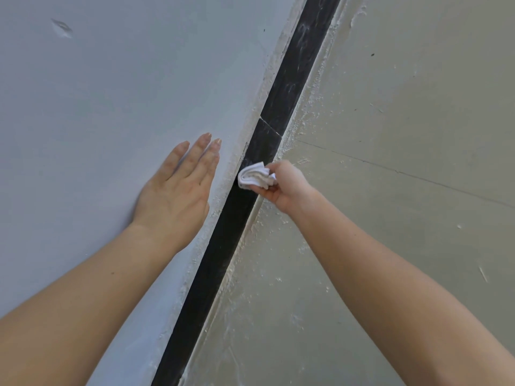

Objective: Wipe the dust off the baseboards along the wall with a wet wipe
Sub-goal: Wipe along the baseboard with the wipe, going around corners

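Observation:
A black baseboard [284, 90] runs diagonally from the bottom centre to the top right, between the grey wall and the floor. Its far stretch shows pale dust streaks; the near stretch looks darker. My right hand [287, 188] is shut on a crumpled white wet wipe [255, 176], which is pressed against the baseboard just below a joint in the strip. My left hand [178, 185] lies flat on the wall to the left of the wipe, fingers straight, holding nothing.
The pale grey wall [111, 93] fills the left side and has a small dent at the upper left. Beige floor tiles [418, 121] with white plaster specks along the baseboard edge fill the right side.

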Demonstrator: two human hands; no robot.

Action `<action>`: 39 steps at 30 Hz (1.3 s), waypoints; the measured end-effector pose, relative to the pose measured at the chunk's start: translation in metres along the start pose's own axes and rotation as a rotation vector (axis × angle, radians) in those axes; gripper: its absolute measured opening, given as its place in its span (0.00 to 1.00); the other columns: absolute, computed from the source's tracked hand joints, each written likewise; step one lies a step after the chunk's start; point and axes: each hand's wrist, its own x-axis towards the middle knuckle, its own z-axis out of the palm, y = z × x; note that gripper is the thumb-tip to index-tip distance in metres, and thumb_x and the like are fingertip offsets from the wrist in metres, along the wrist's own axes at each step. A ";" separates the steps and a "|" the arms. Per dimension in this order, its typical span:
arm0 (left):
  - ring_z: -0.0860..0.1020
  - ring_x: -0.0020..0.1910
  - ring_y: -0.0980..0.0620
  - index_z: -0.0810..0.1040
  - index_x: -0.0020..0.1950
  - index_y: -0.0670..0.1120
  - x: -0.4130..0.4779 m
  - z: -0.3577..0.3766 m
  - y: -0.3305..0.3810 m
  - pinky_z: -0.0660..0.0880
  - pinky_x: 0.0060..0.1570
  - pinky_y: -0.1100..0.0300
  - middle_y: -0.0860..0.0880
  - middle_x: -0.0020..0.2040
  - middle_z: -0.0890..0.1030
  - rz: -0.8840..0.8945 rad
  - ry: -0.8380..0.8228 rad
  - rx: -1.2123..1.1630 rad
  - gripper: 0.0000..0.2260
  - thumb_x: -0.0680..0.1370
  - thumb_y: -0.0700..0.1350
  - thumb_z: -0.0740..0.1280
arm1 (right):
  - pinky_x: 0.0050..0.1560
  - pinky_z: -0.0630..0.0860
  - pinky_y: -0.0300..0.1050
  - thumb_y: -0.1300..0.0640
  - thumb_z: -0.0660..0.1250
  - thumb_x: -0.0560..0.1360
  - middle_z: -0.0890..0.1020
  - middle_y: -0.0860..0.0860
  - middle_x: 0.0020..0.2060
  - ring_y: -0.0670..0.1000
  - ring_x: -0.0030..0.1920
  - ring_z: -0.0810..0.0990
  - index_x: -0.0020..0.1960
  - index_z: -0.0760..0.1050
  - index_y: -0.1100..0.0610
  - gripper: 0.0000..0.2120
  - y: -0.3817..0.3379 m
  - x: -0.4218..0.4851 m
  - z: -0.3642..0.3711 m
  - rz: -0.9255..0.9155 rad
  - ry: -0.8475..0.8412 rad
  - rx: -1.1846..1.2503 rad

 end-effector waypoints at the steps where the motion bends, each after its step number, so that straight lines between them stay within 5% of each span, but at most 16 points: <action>1: 0.34 0.75 0.46 0.37 0.74 0.38 0.000 -0.001 0.000 0.28 0.69 0.49 0.43 0.77 0.38 -0.007 0.023 -0.033 0.29 0.79 0.47 0.47 | 0.28 0.81 0.43 0.70 0.57 0.76 0.79 0.63 0.41 0.57 0.34 0.82 0.44 0.71 0.65 0.05 -0.012 0.000 0.003 -0.022 0.003 0.014; 6: 0.38 0.76 0.47 0.40 0.74 0.39 -0.001 -0.002 -0.001 0.32 0.72 0.50 0.44 0.78 0.42 -0.029 0.057 -0.080 0.29 0.74 0.48 0.37 | 0.39 0.83 0.49 0.68 0.61 0.76 0.79 0.63 0.46 0.60 0.44 0.83 0.48 0.74 0.67 0.04 -0.057 0.002 0.008 -0.208 0.108 0.219; 9: 0.43 0.77 0.48 0.47 0.74 0.40 0.000 -0.002 -0.002 0.37 0.73 0.51 0.44 0.78 0.49 -0.032 0.059 -0.101 0.29 0.74 0.48 0.41 | 0.35 0.82 0.45 0.59 0.63 0.77 0.78 0.58 0.44 0.54 0.35 0.82 0.47 0.73 0.60 0.05 -0.050 0.000 0.001 -0.267 0.328 0.010; 14: 0.47 0.77 0.46 0.53 0.74 0.39 0.002 -0.003 -0.003 0.39 0.74 0.51 0.44 0.77 0.53 -0.030 0.037 -0.123 0.29 0.74 0.47 0.45 | 0.25 0.78 0.42 0.60 0.62 0.75 0.79 0.63 0.53 0.56 0.32 0.81 0.54 0.72 0.64 0.10 -0.005 -0.002 0.016 -0.014 0.136 -0.216; 18: 0.50 0.77 0.47 0.55 0.74 0.38 0.003 -0.005 -0.003 0.40 0.74 0.51 0.44 0.77 0.55 -0.034 0.009 -0.148 0.29 0.74 0.47 0.47 | 0.24 0.74 0.37 0.62 0.58 0.80 0.79 0.60 0.52 0.55 0.36 0.81 0.46 0.74 0.62 0.08 -0.041 0.008 0.031 -0.111 0.170 -0.161; 22: 0.45 0.77 0.47 0.51 0.75 0.39 0.001 -0.005 -0.003 0.38 0.74 0.51 0.44 0.77 0.51 -0.034 0.013 -0.154 0.30 0.74 0.48 0.43 | 0.33 0.79 0.40 0.63 0.61 0.77 0.77 0.60 0.53 0.55 0.43 0.80 0.53 0.72 0.63 0.06 -0.087 0.008 0.023 -0.310 0.184 0.068; 25: 0.44 0.77 0.47 0.51 0.75 0.40 0.000 -0.006 -0.004 0.39 0.74 0.50 0.44 0.77 0.50 -0.032 -0.011 -0.138 0.30 0.74 0.47 0.43 | 0.33 0.78 0.42 0.56 0.61 0.76 0.77 0.55 0.48 0.52 0.41 0.78 0.52 0.72 0.58 0.07 -0.078 0.003 0.006 -0.363 0.288 -0.098; 32: 0.46 0.77 0.47 0.54 0.75 0.39 0.002 -0.010 -0.004 0.41 0.74 0.51 0.44 0.77 0.52 -0.033 -0.058 -0.119 0.30 0.73 0.46 0.46 | 0.41 0.83 0.56 0.62 0.62 0.70 0.78 0.59 0.45 0.59 0.42 0.81 0.52 0.71 0.64 0.11 0.012 0.007 -0.004 0.051 0.082 -0.599; 36: 0.44 0.76 0.48 0.51 0.76 0.40 0.000 -0.011 -0.005 0.39 0.74 0.51 0.44 0.78 0.50 -0.029 -0.097 -0.127 0.30 0.73 0.47 0.44 | 0.50 0.81 0.54 0.59 0.61 0.73 0.80 0.60 0.49 0.61 0.49 0.82 0.57 0.73 0.65 0.15 -0.018 0.028 0.006 -0.109 0.242 -0.623; 39: 0.33 0.74 0.49 0.42 0.76 0.42 0.000 -0.014 -0.006 0.29 0.71 0.52 0.45 0.77 0.39 -0.022 -0.119 -0.119 0.30 0.73 0.47 0.41 | 0.46 0.78 0.47 0.60 0.60 0.75 0.79 0.59 0.48 0.58 0.46 0.81 0.59 0.73 0.65 0.15 -0.068 0.040 0.009 -0.222 0.322 -0.519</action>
